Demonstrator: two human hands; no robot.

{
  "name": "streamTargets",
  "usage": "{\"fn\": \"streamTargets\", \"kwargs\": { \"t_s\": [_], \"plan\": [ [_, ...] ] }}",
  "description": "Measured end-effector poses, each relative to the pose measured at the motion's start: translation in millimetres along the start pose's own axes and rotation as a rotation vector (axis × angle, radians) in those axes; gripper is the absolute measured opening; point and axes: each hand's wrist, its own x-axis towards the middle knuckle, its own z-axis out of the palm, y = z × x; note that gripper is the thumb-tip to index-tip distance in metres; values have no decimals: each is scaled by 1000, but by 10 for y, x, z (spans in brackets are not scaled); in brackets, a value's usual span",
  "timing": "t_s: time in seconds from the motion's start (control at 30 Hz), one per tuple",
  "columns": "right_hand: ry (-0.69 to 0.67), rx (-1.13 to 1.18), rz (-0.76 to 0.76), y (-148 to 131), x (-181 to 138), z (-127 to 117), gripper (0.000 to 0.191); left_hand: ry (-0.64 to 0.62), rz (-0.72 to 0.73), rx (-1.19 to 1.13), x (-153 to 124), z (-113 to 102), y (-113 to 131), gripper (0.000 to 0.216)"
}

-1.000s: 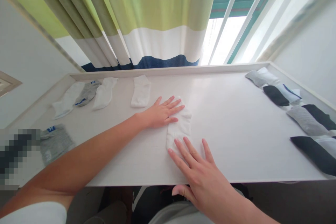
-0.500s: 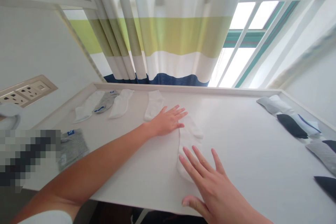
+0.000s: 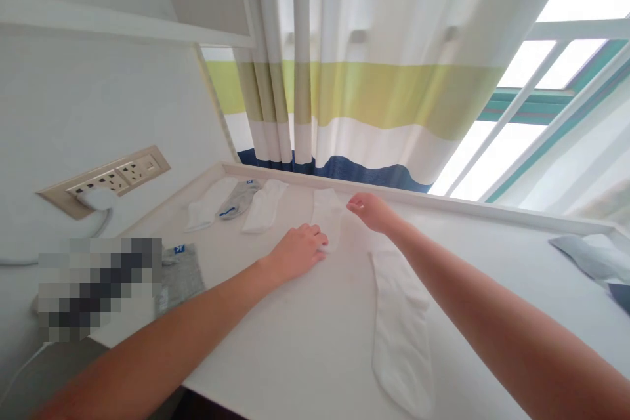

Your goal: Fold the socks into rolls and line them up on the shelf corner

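Observation:
A short white sock lies flat near the back edge of the table. My left hand is over its lower end, with curled fingers gripping the fabric there. Just right of the sock's top, my right hand is raised with thumb and fingers drawn together; nothing shows in them. A longer white sock lies spread on the tabletop below my right forearm. Left of my hands, along the back, are a white sock, a grey sock and another white sock.
A folded grey sock lies at the table's left, beside a pixelated object. Grey and dark socks are at the right end. A raised rim runs along the back, below a striped curtain. A wall socket has a plug in it.
Both hands have left the longer white sock. My left hand has closed at the shorter sock; my right hand has reached forward, its fingers now drawn together. The view has turned left.

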Motion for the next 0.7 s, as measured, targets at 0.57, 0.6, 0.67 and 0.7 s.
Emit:
{"fn": "streamTargets", "kwargs": {
  "t_s": [0.57,0.6,0.67,0.7],
  "plan": [
    [117,228,137,-316,829,549,15,94,86,8,59,152,-155,21],
    [138,293,153,-323,807,522,17,114,95,25,48,125,-142,18],
    [170,434,184,-334,732,454,19,166,108,57,21,64,-105,15],
    [179,508,195,-336,678,415,21,202,119,71,5,34,-80,17]
  ]
}}
